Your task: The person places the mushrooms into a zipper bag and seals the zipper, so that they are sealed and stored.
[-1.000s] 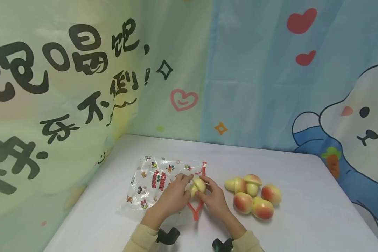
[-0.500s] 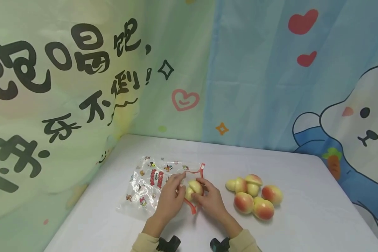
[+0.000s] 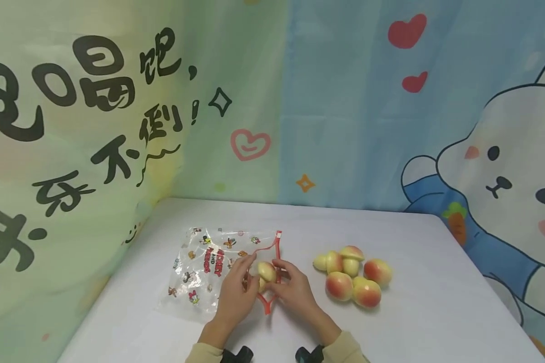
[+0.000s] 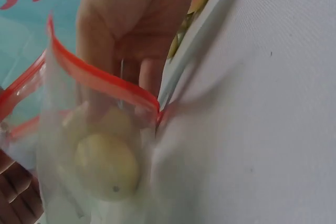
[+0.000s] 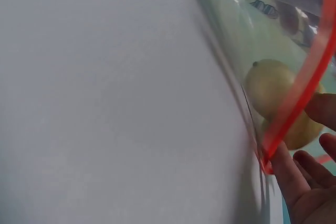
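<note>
A clear plastic zip bag (image 3: 195,287) with red lettering and cartoon prints lies on the table, its red zip edge (image 4: 100,80) parted and facing right. Just inside the mouth is a pale yellow toy mushroom (image 3: 267,271). Through the plastic its rounded cap (image 4: 107,166) shows in the left wrist view. My right hand (image 3: 295,290) reaches in at the mouth and holds the mushroom between thumb and fingers. On the other side, my left hand (image 3: 238,290) grips the bag near its opening, with its fingertips partly hidden behind the plastic and zip.
To the right of the bag, several yellow toy mushrooms with reddish caps (image 3: 367,292) lie clustered on the white table (image 3: 418,322). Behind the table hangs a printed cloth backdrop (image 3: 345,126), with another panel (image 3: 50,151) along the left side.
The toy mushroom has moved slightly left, further in past the red zip edge, along with my right hand. My left hand has shifted its hold at the bag's mouth. The head view has turned right.
</note>
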A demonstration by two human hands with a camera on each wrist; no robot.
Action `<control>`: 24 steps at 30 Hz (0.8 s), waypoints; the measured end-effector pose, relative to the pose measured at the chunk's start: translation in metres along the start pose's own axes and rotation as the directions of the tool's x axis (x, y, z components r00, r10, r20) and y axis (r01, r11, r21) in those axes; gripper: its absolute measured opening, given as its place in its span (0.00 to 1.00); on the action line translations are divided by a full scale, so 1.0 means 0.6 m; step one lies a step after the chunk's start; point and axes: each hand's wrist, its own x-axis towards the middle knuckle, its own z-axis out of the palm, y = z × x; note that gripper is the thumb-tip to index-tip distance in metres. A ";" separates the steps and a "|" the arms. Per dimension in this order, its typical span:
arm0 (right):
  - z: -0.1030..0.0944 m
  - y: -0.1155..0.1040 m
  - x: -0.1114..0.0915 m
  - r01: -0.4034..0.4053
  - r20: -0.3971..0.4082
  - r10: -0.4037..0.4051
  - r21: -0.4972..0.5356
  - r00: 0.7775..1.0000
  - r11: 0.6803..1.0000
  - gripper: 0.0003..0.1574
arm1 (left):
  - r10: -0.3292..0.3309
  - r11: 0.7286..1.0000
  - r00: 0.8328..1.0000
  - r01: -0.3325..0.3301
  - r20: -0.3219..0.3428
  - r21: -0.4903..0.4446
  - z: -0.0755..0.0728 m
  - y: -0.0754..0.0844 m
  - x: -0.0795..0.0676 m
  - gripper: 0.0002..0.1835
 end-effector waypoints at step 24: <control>-0.217 -0.002 -0.093 0.037 -0.554 -0.048 -0.032 0.831 0.999 0.11 | 0.042 0.999 0.985 -0.036 -0.169 0.035 0.009 0.004 -0.002 0.22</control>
